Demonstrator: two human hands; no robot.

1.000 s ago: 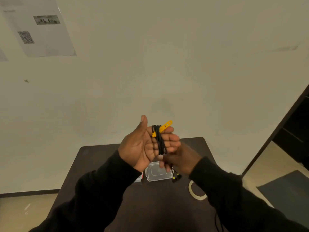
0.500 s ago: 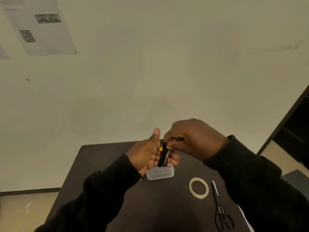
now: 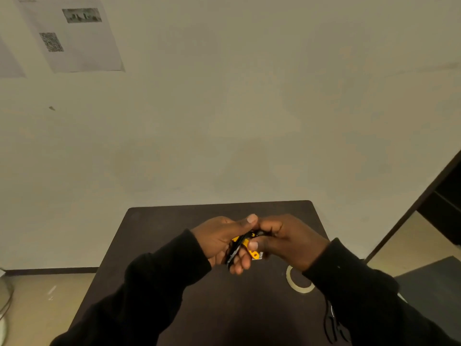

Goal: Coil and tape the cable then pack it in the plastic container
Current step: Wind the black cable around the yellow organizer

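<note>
A black cable [image 3: 234, 250] with a yellow tab sits coiled around the fingers of my left hand [image 3: 219, 242], held above the dark table [image 3: 174, 221]. My right hand [image 3: 287, 239] meets it from the right and pinches the cable's end near the top of the coil. The clear plastic container [image 3: 260, 255] lies on the table under my hands; only a corner shows. A roll of tape [image 3: 296, 287] lies flat on the table, partly behind my right sleeve.
Black scissors [image 3: 333, 325] lie at the table's right front, partly covered by my right arm. A pale wall with printed sheets [image 3: 72, 33] rises behind the table. A dark door frame [image 3: 424, 203] stands at the right.
Both hands dropped lower over the table. My right hand came up from under the left hand, over the coil, and now grips the cable end beside it. The container is now mostly hidden.
</note>
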